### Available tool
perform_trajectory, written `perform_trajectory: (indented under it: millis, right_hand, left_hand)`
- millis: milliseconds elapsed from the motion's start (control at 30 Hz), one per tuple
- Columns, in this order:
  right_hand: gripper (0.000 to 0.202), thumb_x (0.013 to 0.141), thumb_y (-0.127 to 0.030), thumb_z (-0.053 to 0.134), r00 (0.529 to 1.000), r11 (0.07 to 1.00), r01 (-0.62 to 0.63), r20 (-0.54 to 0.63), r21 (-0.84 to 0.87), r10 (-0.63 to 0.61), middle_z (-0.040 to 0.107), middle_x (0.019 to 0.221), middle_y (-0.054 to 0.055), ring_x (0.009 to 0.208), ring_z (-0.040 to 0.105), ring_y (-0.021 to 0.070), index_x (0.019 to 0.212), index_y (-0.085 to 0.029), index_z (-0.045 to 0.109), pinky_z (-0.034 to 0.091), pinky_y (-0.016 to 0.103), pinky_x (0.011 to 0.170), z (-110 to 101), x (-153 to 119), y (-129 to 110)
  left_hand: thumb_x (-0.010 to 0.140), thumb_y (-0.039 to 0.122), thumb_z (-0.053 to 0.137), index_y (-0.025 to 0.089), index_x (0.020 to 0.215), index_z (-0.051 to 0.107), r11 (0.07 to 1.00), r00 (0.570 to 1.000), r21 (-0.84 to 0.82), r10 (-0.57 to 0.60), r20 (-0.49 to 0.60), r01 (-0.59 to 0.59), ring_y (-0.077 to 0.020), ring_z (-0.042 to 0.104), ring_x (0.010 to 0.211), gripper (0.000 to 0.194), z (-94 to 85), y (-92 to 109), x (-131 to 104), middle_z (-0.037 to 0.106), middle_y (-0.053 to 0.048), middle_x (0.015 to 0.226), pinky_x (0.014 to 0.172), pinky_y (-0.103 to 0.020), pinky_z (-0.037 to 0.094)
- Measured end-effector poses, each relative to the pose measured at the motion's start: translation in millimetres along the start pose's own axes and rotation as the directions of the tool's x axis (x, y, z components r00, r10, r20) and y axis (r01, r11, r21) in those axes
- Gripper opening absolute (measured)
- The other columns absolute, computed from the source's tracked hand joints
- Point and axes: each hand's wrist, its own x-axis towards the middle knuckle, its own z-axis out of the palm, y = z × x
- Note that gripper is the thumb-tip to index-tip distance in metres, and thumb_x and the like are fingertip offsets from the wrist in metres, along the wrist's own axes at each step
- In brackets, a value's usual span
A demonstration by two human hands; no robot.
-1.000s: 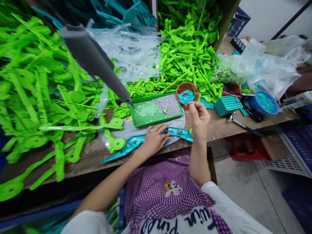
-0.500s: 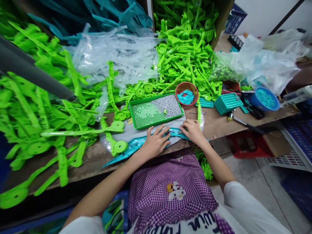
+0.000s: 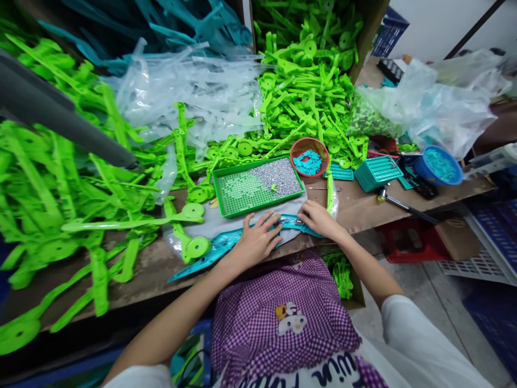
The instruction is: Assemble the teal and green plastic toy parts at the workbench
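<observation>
A long, curved blue plastic part (image 3: 220, 246) lies along the front of the bench on a pale sheet, with thin wires or rods running inside it. Across its middle rests my left hand (image 3: 258, 237), fingers spread and lying on the part. My right hand (image 3: 319, 218) is closed at the part's right section, fingertips bent together down on it; whatever they pinch is too small to make out. Just behind stands a green tray (image 3: 238, 207) of small silvery pieces. A red basket (image 3: 310, 141) with small blue pieces sits beyond it.
Bright green plastic parts (image 3: 307, 81) are heaped at the back and left. Clear plastic strips (image 3: 186, 91) lie between them. To the right are stacked teal trays (image 3: 377, 173), a hammer (image 3: 407, 207) and a blue bowl (image 3: 440, 164). A dark grey arm (image 3: 81, 124) juts in from the left.
The right hand's fingers and wrist have shifted slightly downward along the blue part. The left hand keeps nearly the same place, fingers still spread.
</observation>
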Motion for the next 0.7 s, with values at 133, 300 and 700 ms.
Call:
perform_trajectory:
  millis: [133, 300, 700]
  right_hand:
    - [0.013, 0.087, -0.017, 0.053, 0.999, 0.997, -0.053, 0.005, 0.064, 0.053, 0.056, 0.106, 0.005, 0.090, 0.059, 0.0176, 0.099, -0.021, 0.056, 0.046, 0.030, 0.080, -4, 6, -3]
    - [0.019, 0.091, -0.013, 0.044, 0.997, 0.996, 0.075, 0.001, 0.040, -0.075, 0.062, 0.105, 0.006, 0.104, 0.059, 0.0206, 0.093, -0.021, 0.061, 0.041, 0.035, 0.090, -2, -10, -5]
    - [0.010, 0.084, -0.014, 0.053, 0.999, 0.999, -0.028, -0.033, 0.023, 0.028, 0.063, 0.102, 0.006, 0.104, 0.059, 0.0226, 0.089, -0.021, 0.060, 0.036, 0.037, 0.090, 7, -21, -18]
  left_hand:
    - [0.096, 0.028, 0.049, 0.026, 0.118, 0.068, 0.999, 0.999, 0.018, 0.040, 0.015, -0.040, -0.0294, 0.050, 0.132, 0.029, -0.7, -1, 1, 0.058, -0.010, 0.139, 0.112, -0.055, 0.026]
    - [0.097, 0.030, 0.045, 0.024, 0.116, 0.068, 0.991, 0.990, -0.027, 0.131, 0.051, -0.129, -0.0243, 0.052, 0.131, 0.031, -4.8, -4, 8, 0.061, -0.008, 0.136, 0.115, -0.048, 0.027]
    - [0.098, 0.031, 0.042, 0.024, 0.117, 0.067, 0.995, 0.989, -0.017, 0.095, 0.110, -0.094, -0.0238, 0.052, 0.131, 0.032, -5.9, -2, 9, 0.061, -0.008, 0.137, 0.117, -0.051, 0.021]
